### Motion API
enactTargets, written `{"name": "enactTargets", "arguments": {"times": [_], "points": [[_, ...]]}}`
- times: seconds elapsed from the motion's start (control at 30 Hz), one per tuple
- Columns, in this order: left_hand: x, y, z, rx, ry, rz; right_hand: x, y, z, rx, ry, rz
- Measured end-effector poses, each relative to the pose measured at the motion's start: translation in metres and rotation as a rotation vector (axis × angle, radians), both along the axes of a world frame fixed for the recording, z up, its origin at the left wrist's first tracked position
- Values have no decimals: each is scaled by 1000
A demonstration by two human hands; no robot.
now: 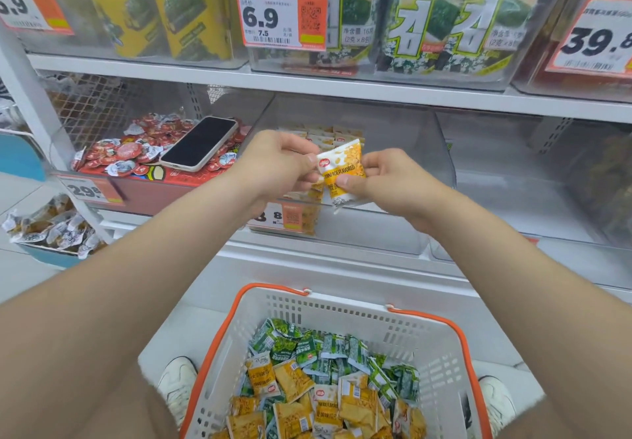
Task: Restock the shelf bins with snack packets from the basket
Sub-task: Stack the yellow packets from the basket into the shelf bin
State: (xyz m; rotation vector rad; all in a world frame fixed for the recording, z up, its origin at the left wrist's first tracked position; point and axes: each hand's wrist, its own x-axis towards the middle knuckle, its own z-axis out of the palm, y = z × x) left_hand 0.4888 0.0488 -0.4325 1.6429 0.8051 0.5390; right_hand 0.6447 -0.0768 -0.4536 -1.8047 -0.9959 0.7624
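Left hand and right hand both curled, pinching one yellow packet between them, over front edge of clear bin; basket below. Risk: early release, packet drops outside bin front

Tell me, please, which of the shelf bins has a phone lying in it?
The bin at the middle shelf's left, filled with red-lidded cups: a dark smartphone lies on them; no other bin holds one.

We log a glossy plastic-film packet centre, matt perforated plastic basket at 6 o'clock, smooth clear plastic bin at 1 o'clock, glossy-screened phone at 10 o'clock, and paper price tag at 12 o'clock.
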Motion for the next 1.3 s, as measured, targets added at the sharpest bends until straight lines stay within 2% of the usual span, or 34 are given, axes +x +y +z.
{"name": "enactTargets", "arguments": {"times": [0.1,0.2,0.23,0.3,0.47,0.63,0.77,0.9,1.03,1.17,1.3], "points": [[3,14,-11,375,175,-2,14,25,-12,-2,25,-213],[10,17,-30,846,425,-139,32,47,-27,-1,76,-343],[13,19,-37,955,508,-202,39,53,-35,-11,77,-376],[16,25,-50,1038,652,-291,52,66,-46,-69,-11,-433],[21,38,-56,851,871,-477,74,94,-61,-217,-178,-475],[23,42,-57,813,885,-489,78,126,-62,-362,-309,-432],[24,42,-56,800,884,-491,74,144,-61,-533,-540,-420],[25,39,-54,802,896,-486,78,154,-54,-533,-628,-472],[25,37,-52,792,906,-489,80,152,-57,-482,-616,-484],[24,38,-53,795,891,-490,80,138,-60,-544,-595,-474],[23,34,-52,821,877,-447,78,122,-57,-490,-416,-366]]}}
